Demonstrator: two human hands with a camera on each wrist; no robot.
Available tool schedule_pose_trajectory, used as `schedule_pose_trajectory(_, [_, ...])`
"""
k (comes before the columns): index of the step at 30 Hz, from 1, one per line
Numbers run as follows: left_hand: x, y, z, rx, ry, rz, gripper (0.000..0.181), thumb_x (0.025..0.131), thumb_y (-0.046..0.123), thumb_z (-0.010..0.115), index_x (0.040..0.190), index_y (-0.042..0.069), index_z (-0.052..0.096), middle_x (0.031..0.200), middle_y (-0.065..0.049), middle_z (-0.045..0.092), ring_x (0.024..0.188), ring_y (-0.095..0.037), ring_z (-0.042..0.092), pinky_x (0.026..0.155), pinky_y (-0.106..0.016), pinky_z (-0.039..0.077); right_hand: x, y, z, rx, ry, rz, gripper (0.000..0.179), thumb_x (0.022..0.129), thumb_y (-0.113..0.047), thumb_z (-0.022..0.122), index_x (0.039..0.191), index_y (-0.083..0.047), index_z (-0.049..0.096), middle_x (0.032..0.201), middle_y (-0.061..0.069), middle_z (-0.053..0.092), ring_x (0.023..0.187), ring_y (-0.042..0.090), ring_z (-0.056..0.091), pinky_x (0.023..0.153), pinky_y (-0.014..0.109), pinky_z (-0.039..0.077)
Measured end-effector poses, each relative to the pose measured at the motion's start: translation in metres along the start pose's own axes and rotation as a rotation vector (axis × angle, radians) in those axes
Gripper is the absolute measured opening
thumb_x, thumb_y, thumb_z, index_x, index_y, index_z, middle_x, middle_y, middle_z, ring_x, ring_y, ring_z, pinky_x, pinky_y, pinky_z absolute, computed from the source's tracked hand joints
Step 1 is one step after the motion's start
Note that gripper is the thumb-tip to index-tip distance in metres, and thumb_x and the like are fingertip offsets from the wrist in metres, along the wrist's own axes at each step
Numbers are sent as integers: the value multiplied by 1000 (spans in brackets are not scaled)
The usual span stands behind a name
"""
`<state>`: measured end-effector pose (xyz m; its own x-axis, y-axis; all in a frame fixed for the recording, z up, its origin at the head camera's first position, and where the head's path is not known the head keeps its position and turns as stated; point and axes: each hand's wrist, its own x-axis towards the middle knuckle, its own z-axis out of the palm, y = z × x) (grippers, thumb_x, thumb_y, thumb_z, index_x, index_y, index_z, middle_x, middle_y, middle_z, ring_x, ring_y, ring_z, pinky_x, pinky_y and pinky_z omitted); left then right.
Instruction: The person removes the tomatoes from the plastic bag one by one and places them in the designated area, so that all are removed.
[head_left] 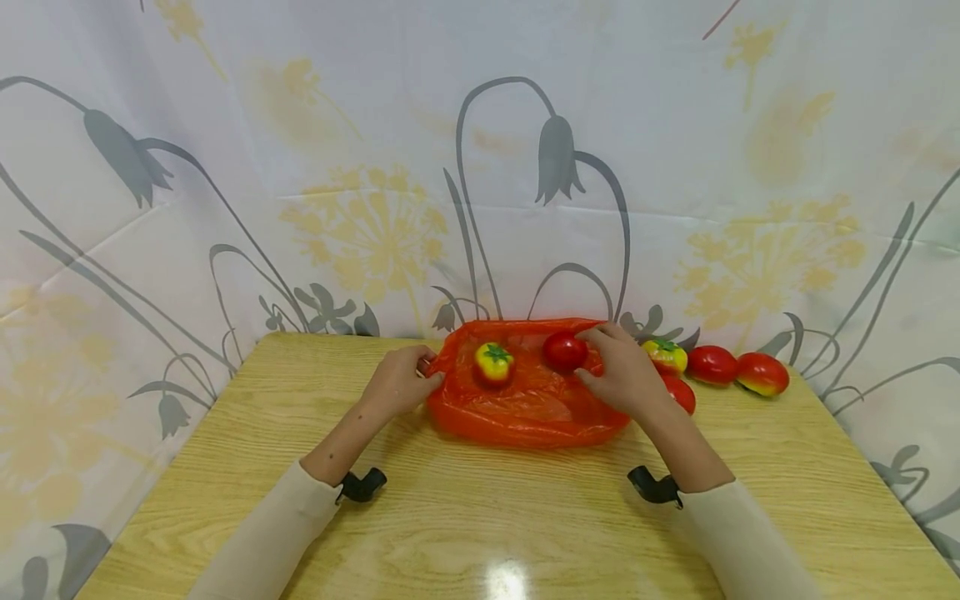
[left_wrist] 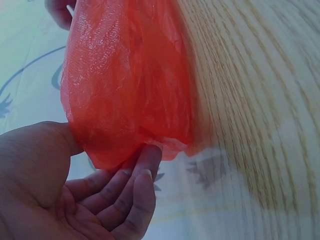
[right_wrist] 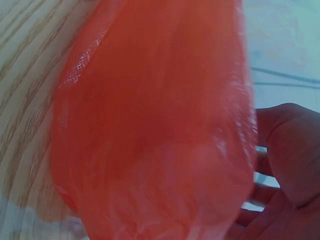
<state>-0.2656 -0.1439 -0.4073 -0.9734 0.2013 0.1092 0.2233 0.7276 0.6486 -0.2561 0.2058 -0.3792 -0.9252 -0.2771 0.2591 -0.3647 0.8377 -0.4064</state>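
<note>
An orange-red plastic bag [head_left: 517, 429] lies spread on the table with its mouth facing up. My left hand [head_left: 401, 382] pinches its left edge; in the left wrist view, the thumb and fingers meet the bag's end. Inside sit a yellow-and-red toy fruit [head_left: 494, 363] with a green leafy top and a smooth red toy fruit [head_left: 564, 351]. My right hand [head_left: 621, 367] reaches over the bag's right side, thumb and fingers spread beside the red fruit. In the right wrist view, the bag [right_wrist: 155, 115] hides the right fingertips, so contact with the fruit is unclear.
Right of the bag lie a yellow-and-red fruit with a green top [head_left: 666, 356], a red fruit [head_left: 711, 365], a red-and-yellow fruit [head_left: 762, 374] and another red fruit [head_left: 681, 393] partly behind the right hand. A flower-patterned cloth [head_left: 360, 125] hangs behind the wooden table [head_left: 480, 508].
</note>
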Motion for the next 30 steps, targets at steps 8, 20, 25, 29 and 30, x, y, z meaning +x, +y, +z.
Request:
schedule_pose_trajectory(8, [0,-1,0,-1,-2,6,25,96,19,76,115,2,75,91,-5,72,76,-19,63,65,-28,56,11,1,14,-52,-43,-18,56,86,-12,85,137,-1,65,139,20,59,122,42,61,99,62,56])
schedule_pose_trajectory(20, [0,2,1,-1,7,2,26,96,18,76,116,2,74,92,-7,72,73,-19,62,63,-27,55,21,2,21,-100,-107,24,65,84,-14,87,143,-4,61,148,20,54,132,45,53,100,65,54])
schedule_pose_trajectory(25, [1,2,1,1,10,7,25,96,17,76,115,1,75,92,-6,71,75,-19,62,64,-28,55,22,4,26,-106,-118,21,69,85,-12,87,146,-4,59,149,21,52,132,45,53,101,62,54])
schedule_pose_trajectory(29, [0,1,1,-5,4,13,23,96,17,76,113,2,75,91,-6,71,75,-19,61,64,-27,55,24,5,28,-113,-113,33,71,84,-11,87,148,-4,57,149,20,50,130,44,55,102,62,54])
schedule_pose_trajectory(30, [0,0,1,-8,3,13,23,96,17,76,113,2,74,91,-6,71,74,-19,61,63,-27,55,24,4,29,-120,-109,35,72,84,-11,88,148,-4,57,148,21,50,129,44,56,101,63,54])
